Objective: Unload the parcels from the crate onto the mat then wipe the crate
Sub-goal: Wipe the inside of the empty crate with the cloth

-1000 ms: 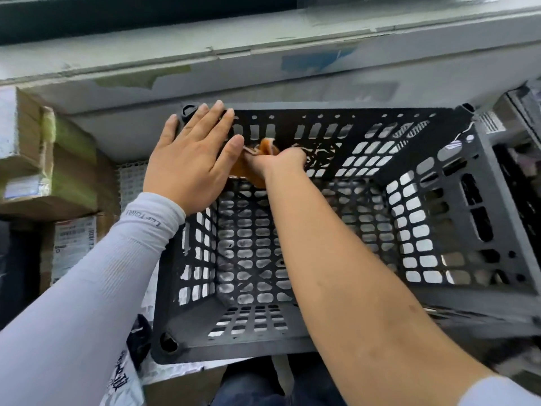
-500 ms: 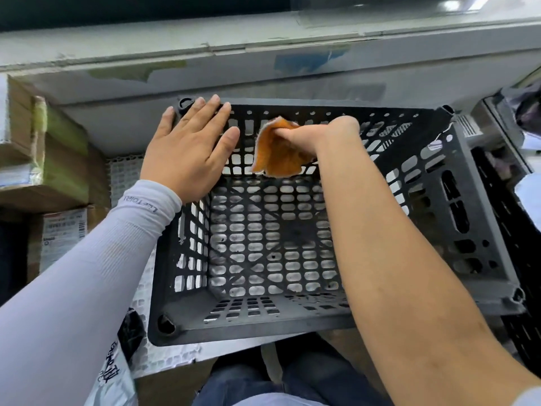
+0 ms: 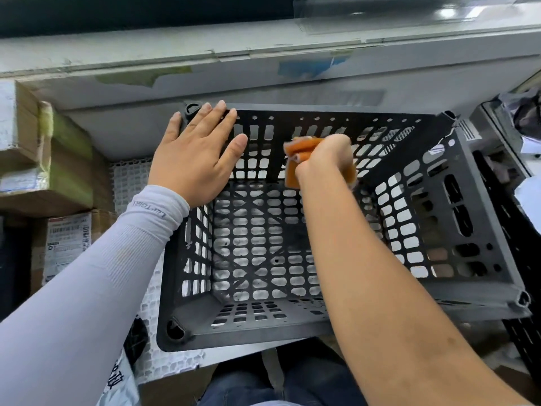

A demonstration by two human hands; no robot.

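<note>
Head view looks straight down into a black plastic crate (image 3: 456, 218) with slotted walls and a gridded floor; nothing lies inside it. The crate sits on a white perforated mat (image 3: 128, 177), which shows at its left side and under its near edge.

The left hand (image 3: 196, 153) lies flat on the crate's far-left corner — fingers straight and slightly spread over the rim, thumb pointing inward along the far wall, holding nothing. Its forearm wears a pale grey sleeve (image 3: 96, 282) with small lettering at the cuff.

The right hand (image 3: 325, 156) is inside the crate near the far wall, its fingers curled tightly round a bunched orange cloth (image 3: 298, 159). The cloth pokes out at the left of the fist and hangs a little below it, at or just in front of the wall's lower slots — whether it actually touches the plastic cannot be told, as this part is blurred. The bare right forearm runs diagonally across the crate's opening.

To the left, cardboard boxes (image 3: 44, 171) are stacked, one lower box carrying a printed label. A second dark crate (image 3: 521, 259) stands just beside the first on the right. Beyond the crate runs a pale ledge (image 3: 263, 80) with patches of worn paint. Dark trousers (image 3: 292, 382) show at the bottom edge.
</note>
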